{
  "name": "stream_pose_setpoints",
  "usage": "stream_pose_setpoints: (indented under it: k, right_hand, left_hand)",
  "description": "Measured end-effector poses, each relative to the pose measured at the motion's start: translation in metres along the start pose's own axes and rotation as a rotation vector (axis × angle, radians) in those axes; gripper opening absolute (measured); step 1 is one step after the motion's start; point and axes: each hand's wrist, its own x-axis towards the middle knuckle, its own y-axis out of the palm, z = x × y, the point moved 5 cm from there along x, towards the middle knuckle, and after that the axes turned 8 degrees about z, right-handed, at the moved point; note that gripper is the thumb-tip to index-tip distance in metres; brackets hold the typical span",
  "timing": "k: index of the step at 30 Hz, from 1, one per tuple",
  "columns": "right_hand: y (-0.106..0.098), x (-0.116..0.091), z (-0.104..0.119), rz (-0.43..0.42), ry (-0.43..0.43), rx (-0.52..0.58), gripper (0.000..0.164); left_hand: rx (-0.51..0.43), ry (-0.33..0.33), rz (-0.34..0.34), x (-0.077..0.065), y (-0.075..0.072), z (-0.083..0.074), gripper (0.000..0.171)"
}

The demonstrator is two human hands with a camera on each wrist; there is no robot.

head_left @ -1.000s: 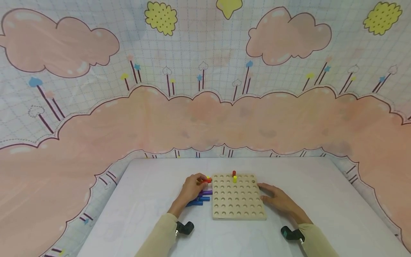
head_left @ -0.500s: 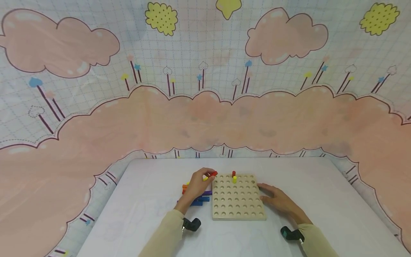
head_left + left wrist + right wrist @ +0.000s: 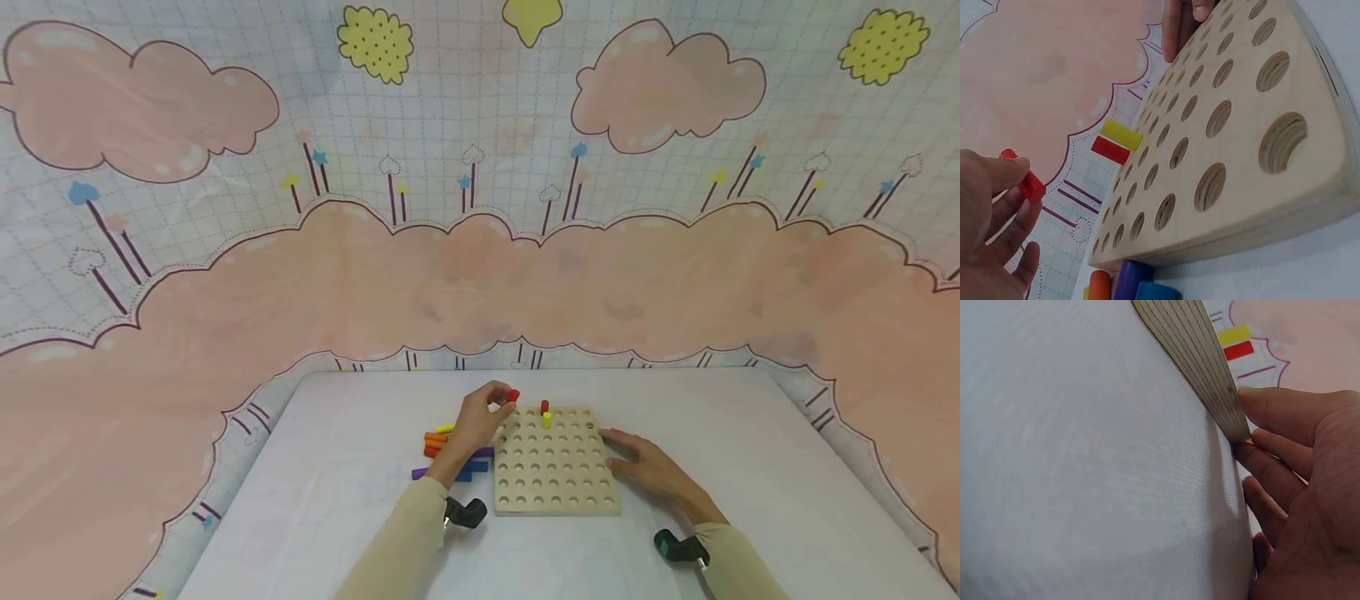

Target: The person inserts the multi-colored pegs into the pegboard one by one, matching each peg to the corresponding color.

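Between thumb and fingers, my left hand (image 3: 477, 418) pinches a short red peg (image 3: 513, 396) above the back-left corner of a wooden pegboard (image 3: 557, 511). The left wrist view shows this red peg (image 3: 1034, 189) held tilted, apart from the board's holes. A second red peg (image 3: 544, 407) and a yellow peg (image 3: 547, 421) stand upright in neighbouring holes near the back edge. My right hand (image 3: 656, 468) rests against the board's right side, its fingers relaxed, with thumb (image 3: 1272, 412) and fingertips touching the edge.
Left of the board lies a loose pile of pegs: yellow (image 3: 445, 428), orange (image 3: 435, 437), blue (image 3: 478, 467) and purple (image 3: 418, 473). My left forearm partly covers them. The white tabletop (image 3: 337, 417) ends at a patterned backdrop (image 3: 480, 283).
My left hand has come away from the pile with a red peg, moving right and back to the board's corner. The right hand and board hold still.
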Motion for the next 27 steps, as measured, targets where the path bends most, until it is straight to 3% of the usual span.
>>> stream_pose_setpoints:
  k: [15,27]
  right_hand:
    - [-0.003,0.004,-0.004,-0.004,0.007,-0.018,0.057]
    - [-0.004,0.005,-0.004,-0.007,-0.014,-0.025,0.056]
  left_hand:
    - [-0.063,-0.022,0.018,0.022,0.02,0.01,0.022]
    - [-0.089,-0.043,0.03,0.029,0.033,0.018,0.022]
